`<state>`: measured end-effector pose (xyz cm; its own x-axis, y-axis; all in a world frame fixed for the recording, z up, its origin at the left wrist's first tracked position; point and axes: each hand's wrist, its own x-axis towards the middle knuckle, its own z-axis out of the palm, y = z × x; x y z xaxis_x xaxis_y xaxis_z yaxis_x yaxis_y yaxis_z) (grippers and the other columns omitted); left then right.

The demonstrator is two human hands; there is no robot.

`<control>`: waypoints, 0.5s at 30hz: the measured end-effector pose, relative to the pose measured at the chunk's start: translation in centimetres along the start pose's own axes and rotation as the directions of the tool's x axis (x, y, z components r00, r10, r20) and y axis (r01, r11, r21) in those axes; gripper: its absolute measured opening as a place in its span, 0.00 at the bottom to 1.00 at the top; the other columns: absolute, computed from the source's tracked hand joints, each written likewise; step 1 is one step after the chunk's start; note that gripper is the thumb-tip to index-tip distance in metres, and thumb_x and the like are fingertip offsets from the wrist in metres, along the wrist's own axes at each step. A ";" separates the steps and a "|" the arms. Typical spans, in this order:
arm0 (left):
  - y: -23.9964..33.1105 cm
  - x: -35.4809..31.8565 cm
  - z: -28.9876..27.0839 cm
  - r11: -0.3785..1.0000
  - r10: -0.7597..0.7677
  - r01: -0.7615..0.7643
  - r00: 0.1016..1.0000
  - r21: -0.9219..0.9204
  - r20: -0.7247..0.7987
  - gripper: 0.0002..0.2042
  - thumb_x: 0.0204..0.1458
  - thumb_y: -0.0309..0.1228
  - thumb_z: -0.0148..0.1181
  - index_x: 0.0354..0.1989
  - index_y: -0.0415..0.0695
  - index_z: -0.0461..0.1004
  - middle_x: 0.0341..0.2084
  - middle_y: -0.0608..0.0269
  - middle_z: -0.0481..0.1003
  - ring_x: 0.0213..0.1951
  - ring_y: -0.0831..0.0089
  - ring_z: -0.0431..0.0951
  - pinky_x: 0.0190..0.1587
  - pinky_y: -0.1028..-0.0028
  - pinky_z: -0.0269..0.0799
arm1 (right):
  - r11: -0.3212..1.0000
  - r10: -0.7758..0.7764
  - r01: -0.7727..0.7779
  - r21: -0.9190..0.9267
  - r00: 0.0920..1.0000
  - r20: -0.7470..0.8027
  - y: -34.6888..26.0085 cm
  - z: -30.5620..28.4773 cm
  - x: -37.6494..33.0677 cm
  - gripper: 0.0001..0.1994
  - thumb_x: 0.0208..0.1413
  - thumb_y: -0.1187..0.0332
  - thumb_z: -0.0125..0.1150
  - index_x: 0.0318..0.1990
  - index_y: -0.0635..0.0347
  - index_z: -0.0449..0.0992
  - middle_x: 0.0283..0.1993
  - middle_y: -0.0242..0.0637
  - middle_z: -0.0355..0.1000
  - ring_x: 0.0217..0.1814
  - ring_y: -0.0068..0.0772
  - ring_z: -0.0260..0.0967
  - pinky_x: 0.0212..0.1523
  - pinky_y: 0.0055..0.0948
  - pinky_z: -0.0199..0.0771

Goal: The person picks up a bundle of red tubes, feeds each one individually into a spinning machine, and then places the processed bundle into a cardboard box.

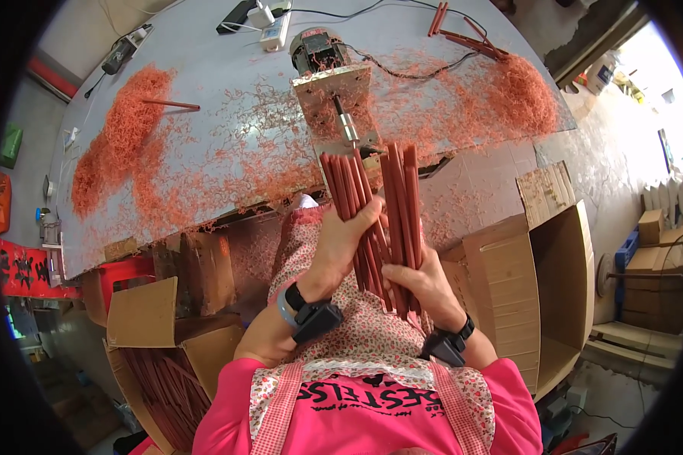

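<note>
In front of my lap I hold two bundles of long, thin reddish-brown sticks upright, side by side. My left hand is closed round the left bundle of sticks, its thumb lying across the front. Lower down, my right hand grips the right bundle of sticks. The lower ends of both bundles come close together over my flowered apron. Just beyond the stick tops is a metal chuck on the shaft of an electric motor, mounted on a metal plate.
Curly orange-pink shavings cover much of the grey table, with another heap at right. An open cardboard box stands on my right. To my left, another box holds many sticks. A power strip and cables lie behind.
</note>
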<state>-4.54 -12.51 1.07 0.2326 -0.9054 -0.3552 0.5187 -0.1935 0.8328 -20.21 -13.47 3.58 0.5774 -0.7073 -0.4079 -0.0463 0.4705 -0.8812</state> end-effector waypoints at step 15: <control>0.0 0.8 -0.8 0.992 0.006 -0.009 1.000 0.125 0.027 0.13 0.53 0.38 0.60 0.35 0.40 0.72 0.24 0.66 0.74 0.25 0.80 0.73 0.26 0.78 0.69 | 0.978 0.137 -0.137 0.156 0.991 0.010 0.5 -1.0 1.2 0.14 0.47 0.77 0.59 0.43 0.67 0.68 0.24 0.30 0.69 0.20 0.18 0.67 0.21 0.19 0.68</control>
<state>-3.68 -12.93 0.42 0.2128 -0.9165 -0.3386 0.4093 -0.2311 0.8827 -20.41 -14.61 2.42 0.5740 -0.6306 -0.5223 0.0026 0.6392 -0.7690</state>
